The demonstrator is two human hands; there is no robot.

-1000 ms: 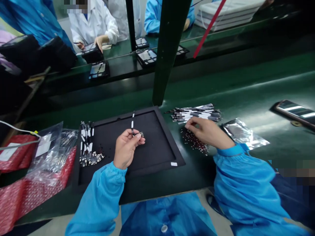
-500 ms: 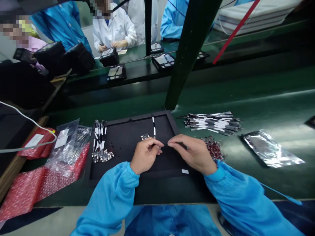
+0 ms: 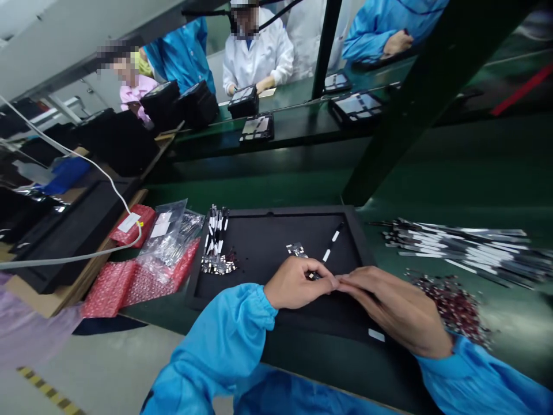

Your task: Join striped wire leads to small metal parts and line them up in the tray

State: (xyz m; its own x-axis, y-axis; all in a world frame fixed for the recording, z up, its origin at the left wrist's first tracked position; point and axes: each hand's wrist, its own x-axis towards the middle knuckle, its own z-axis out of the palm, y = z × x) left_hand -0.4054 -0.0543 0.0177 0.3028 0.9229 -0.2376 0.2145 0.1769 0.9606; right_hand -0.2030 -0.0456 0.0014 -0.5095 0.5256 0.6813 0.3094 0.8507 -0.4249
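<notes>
My left hand (image 3: 298,282) is closed over the black tray (image 3: 259,242), its thumb and fingers pinched around the lower end of a thin black-and-white flex cable (image 3: 332,243). The cable's far end points up toward the tray's back right corner. A small silver-and-black connector piece (image 3: 296,249) shows just beyond my left knuckles. My right hand (image 3: 397,308) pinches at the same spot, its fingertips touching those of my left. Whatever lies between the right fingertips is too small and hidden to make out.
Finished-looking strips with silver ends (image 3: 215,245) lie on the tray's left. At right are a pile of flex strips (image 3: 466,251) and a heap of tiny reddish parts (image 3: 458,305). Red bubble-wrap bags (image 3: 108,288) sit left. A green post (image 3: 389,150) rises behind; co-workers stand across the bench.
The view has swung left, so the scene sits further right. My fingertips, apart before, now meet, and the flex cable leans more to the right.
</notes>
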